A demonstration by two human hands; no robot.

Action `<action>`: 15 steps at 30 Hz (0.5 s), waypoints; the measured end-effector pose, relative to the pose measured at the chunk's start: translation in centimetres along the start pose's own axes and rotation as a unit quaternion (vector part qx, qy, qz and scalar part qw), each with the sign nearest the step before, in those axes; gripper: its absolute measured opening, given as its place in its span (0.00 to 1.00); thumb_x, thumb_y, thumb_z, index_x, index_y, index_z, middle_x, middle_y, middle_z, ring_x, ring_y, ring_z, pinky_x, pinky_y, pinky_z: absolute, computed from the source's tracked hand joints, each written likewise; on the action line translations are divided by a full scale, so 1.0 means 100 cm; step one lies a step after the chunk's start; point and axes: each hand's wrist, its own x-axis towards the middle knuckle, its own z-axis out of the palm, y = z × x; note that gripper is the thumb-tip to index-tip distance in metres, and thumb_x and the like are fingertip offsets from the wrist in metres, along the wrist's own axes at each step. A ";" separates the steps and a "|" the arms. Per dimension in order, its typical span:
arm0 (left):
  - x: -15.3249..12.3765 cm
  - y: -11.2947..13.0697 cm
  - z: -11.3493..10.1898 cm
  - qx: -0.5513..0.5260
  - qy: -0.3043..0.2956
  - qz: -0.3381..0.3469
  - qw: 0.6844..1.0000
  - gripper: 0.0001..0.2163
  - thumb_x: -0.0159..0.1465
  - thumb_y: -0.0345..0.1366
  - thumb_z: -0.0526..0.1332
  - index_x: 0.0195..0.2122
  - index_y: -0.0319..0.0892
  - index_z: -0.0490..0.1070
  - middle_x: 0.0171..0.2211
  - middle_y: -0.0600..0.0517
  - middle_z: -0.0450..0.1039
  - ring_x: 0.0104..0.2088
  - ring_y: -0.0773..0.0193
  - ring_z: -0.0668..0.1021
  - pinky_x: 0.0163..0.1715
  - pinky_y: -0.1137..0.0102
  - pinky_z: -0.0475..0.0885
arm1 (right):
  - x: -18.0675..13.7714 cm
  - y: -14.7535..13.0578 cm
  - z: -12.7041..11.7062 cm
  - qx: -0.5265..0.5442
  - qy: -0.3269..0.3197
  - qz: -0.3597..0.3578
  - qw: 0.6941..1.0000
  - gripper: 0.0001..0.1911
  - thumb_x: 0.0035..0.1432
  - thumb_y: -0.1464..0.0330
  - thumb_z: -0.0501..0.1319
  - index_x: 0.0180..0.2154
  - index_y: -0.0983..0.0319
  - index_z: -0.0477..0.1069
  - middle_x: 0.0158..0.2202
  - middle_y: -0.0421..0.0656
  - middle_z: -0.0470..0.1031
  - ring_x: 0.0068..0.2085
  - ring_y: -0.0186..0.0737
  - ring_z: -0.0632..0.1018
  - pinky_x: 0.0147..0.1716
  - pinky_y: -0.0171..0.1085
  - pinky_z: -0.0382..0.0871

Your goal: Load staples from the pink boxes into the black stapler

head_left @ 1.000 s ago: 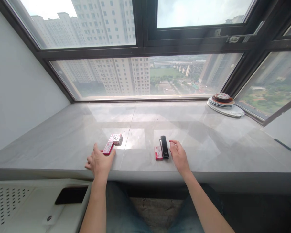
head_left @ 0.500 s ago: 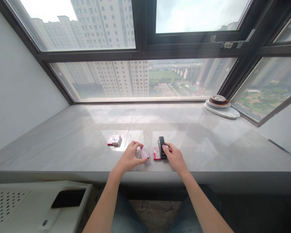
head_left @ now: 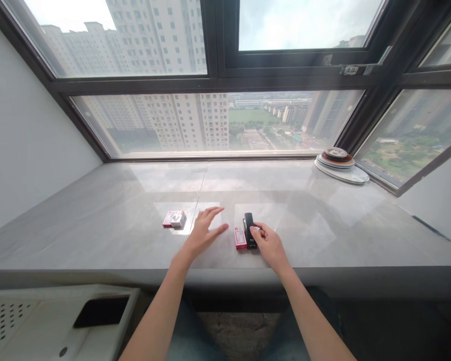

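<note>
My right hand (head_left: 269, 244) grips a black stapler (head_left: 250, 230) on the grey stone ledge, with thumb and fingers at its right side. Close against the stapler's left side lies a small white and red box (head_left: 240, 237); whether another box is under it I cannot tell. My left hand (head_left: 203, 234) hovers to the left of that box, thumb and fingers spread, holding nothing. Farther left, a white box with a dark picture (head_left: 178, 218) rests on or against a flat red and white box (head_left: 168, 219).
Several stacked plates (head_left: 336, 165) stand at the back right by the window. A dark window frame (head_left: 210, 85) runs along the ledge's far side. At the lower left, below ledge height, a dark phone-like slab (head_left: 101, 311) lies on a pale plastic surface (head_left: 41, 326).
My left hand has let go of the small white and red box, which now sits beside the stapler, and has opened and drawn left. My right hand stays on the stapler.
</note>
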 end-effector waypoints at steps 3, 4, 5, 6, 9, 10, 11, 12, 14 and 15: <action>-0.001 -0.054 -0.049 0.042 0.095 -0.096 0.990 0.21 0.74 0.40 0.43 0.63 0.52 0.68 0.62 0.54 0.69 0.62 0.55 0.66 0.65 0.57 0.60 | 0.000 -0.001 0.001 0.000 0.005 0.001 1.000 0.30 0.65 0.44 0.56 0.50 0.61 0.77 0.23 0.36 0.65 0.27 0.39 0.69 0.30 0.36 0.63; -0.003 -0.076 -0.063 0.051 0.109 -0.121 0.985 0.22 0.72 0.38 0.44 0.63 0.49 0.68 0.61 0.51 0.69 0.62 0.52 0.66 0.65 0.53 0.60 | 0.000 -0.001 0.001 -0.001 0.006 0.001 1.000 0.30 0.65 0.43 0.55 0.50 0.61 0.77 0.23 0.36 0.65 0.27 0.39 0.69 0.30 0.36 0.63; -0.006 -0.097 -0.073 0.063 0.115 -0.152 0.980 0.22 0.69 0.36 0.47 0.62 0.48 0.69 0.61 0.50 0.70 0.63 0.50 0.65 0.65 0.51 0.59 | 0.000 -0.001 0.001 -0.002 0.005 0.000 1.000 0.31 0.65 0.43 0.55 0.50 0.61 0.77 0.23 0.37 0.66 0.27 0.39 0.68 0.30 0.36 0.63; -0.011 -0.118 -0.081 0.092 0.098 -0.190 0.973 0.22 0.67 0.36 0.50 0.60 0.50 0.71 0.62 0.52 0.69 0.64 0.50 0.65 0.66 0.52 0.58 | 0.000 -0.002 0.001 -0.003 0.004 0.000 1.000 0.31 0.65 0.43 0.55 0.50 0.61 0.77 0.23 0.36 0.65 0.27 0.39 0.68 0.30 0.36 0.63; -0.033 -0.160 -0.087 0.155 0.033 -0.206 0.966 0.23 0.63 0.41 0.57 0.60 0.51 0.71 0.68 0.52 0.63 0.68 0.49 0.61 0.67 0.54 0.58 | 0.000 -0.001 0.001 -0.007 0.002 0.001 1.000 0.31 0.65 0.43 0.55 0.50 0.61 0.76 0.23 0.36 0.65 0.27 0.38 0.68 0.30 0.35 0.63; -0.042 -0.167 -0.085 0.166 0.018 -0.194 0.967 0.24 0.62 0.44 0.60 0.61 0.50 0.70 0.69 0.52 0.61 0.68 0.48 0.61 0.66 0.55 0.59 | 0.000 -0.001 0.001 -0.008 0.001 0.001 1.000 0.30 0.65 0.43 0.55 0.50 0.61 0.76 0.23 0.36 0.65 0.27 0.38 0.68 0.30 0.35 0.63; -0.051 -0.169 -0.082 0.173 0.011 -0.182 0.968 0.26 0.61 0.46 0.62 0.61 0.50 0.69 0.70 0.51 0.60 0.68 0.48 0.62 0.66 0.55 0.59 | 0.001 0.000 0.001 -0.009 0.001 0.001 1.000 0.30 0.65 0.44 0.55 0.50 0.61 0.76 0.23 0.36 0.64 0.27 0.38 0.67 0.30 0.35 0.62; -0.060 -0.167 -0.079 0.176 0.012 -0.173 0.969 0.27 0.60 0.48 0.63 0.61 0.50 0.68 0.70 0.50 0.60 0.68 0.47 0.63 0.66 0.56 0.60 | 0.001 0.000 0.001 -0.010 0.002 0.001 1.000 0.30 0.65 0.44 0.56 0.50 0.61 0.76 0.23 0.36 0.64 0.27 0.37 0.67 0.30 0.35 0.62; -0.076 -0.154 -0.073 0.173 0.027 -0.166 0.970 0.27 0.60 0.53 0.65 0.59 0.50 0.69 0.68 0.48 0.62 0.67 0.46 0.65 0.65 0.55 0.61 | 0.000 0.001 0.001 -0.013 0.002 0.001 1.000 0.29 0.66 0.44 0.56 0.50 0.61 0.76 0.24 0.36 0.65 0.27 0.37 0.68 0.30 0.35 0.62; -0.083 -0.143 -0.069 0.167 0.037 -0.164 0.972 0.26 0.60 0.54 0.65 0.56 0.50 0.70 0.66 0.48 0.64 0.65 0.46 0.67 0.64 0.54 0.61 | 0.000 0.000 0.001 -0.017 0.001 0.000 1.000 0.29 0.66 0.44 0.55 0.50 0.60 0.76 0.24 0.36 0.65 0.27 0.37 0.68 0.30 0.35 0.62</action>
